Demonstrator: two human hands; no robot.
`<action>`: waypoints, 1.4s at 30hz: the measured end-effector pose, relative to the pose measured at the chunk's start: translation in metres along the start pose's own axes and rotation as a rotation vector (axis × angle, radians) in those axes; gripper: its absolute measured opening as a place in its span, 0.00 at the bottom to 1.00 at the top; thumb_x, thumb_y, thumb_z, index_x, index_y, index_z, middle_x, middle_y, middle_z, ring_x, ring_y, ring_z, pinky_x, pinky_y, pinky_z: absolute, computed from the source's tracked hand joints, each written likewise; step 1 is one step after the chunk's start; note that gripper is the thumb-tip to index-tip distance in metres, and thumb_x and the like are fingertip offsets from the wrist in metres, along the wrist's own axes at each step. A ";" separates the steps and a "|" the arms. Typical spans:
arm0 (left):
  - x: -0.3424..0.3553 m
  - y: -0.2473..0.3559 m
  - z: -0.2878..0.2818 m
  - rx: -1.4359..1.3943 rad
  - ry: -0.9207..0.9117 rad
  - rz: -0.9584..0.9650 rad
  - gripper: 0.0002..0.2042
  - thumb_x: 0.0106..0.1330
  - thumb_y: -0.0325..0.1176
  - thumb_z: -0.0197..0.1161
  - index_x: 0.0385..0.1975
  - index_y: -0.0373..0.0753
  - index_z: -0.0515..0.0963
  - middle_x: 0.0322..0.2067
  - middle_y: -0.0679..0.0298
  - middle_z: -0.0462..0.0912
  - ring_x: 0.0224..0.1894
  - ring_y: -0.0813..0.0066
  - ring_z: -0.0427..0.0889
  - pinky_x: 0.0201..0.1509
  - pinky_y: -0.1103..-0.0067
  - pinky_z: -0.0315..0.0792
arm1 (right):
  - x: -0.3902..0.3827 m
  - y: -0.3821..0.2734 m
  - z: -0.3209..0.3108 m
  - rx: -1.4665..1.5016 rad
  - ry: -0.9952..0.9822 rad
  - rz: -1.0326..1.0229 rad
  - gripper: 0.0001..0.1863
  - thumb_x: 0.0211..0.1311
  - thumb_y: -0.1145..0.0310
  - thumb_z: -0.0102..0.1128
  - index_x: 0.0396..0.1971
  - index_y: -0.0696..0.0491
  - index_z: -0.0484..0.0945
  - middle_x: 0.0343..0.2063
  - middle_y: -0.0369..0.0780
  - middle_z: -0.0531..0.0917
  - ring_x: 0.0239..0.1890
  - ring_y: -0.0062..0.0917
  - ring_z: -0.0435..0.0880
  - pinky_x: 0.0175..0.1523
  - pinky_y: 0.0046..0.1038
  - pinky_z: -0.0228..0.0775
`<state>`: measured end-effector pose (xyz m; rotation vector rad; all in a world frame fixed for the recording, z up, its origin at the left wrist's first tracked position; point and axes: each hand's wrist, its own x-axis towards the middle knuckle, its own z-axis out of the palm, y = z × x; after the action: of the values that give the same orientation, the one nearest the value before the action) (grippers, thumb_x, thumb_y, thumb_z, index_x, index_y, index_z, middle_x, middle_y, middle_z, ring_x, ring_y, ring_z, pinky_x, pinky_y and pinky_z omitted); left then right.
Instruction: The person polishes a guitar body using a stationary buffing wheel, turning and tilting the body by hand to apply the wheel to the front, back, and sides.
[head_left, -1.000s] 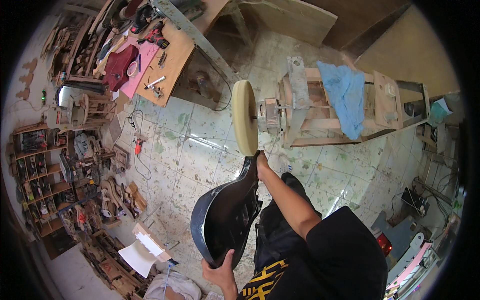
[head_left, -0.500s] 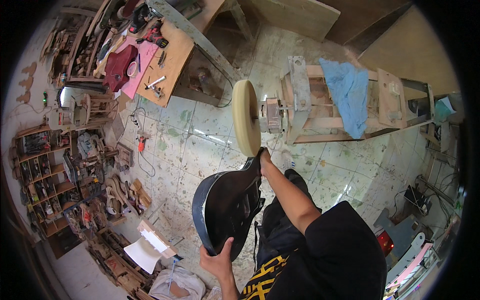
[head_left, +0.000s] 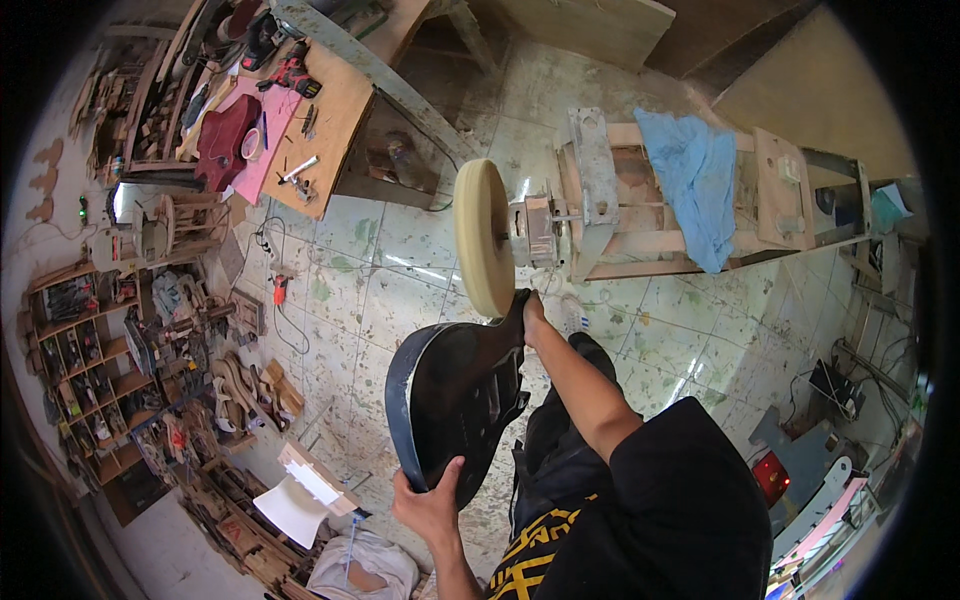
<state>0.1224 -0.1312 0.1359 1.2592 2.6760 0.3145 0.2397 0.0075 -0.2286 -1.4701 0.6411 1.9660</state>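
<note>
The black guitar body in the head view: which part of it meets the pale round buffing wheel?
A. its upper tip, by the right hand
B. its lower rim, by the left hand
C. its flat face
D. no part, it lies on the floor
A: the upper tip of the black guitar body, beside the right hand, meets the lower edge of the buffing wheel, while the left hand grips the lower rim.

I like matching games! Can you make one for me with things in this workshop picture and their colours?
Things:
1. guitar body
2. buffing wheel
3. cloth draped on the wooden stand
4. guitar body on the workbench

Colours:
A. blue
B. dark red
C. glossy black
D. pale cream

Pairs: 1-C, 2-D, 3-A, 4-B
</note>
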 end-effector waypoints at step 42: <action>-0.010 0.004 -0.012 -0.062 -0.026 -0.009 0.24 0.35 0.40 0.82 0.26 0.30 0.77 0.21 0.58 0.81 0.23 0.68 0.77 0.32 0.74 0.72 | -0.005 0.007 0.002 -0.025 0.005 -0.067 0.39 0.69 0.39 0.21 0.54 0.59 0.68 0.44 0.51 0.79 0.45 0.39 0.80 0.55 0.40 0.71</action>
<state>0.1289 -0.1375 0.1493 1.2242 2.6279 0.3742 0.2346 0.0031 -0.2231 -1.4926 0.5640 1.9262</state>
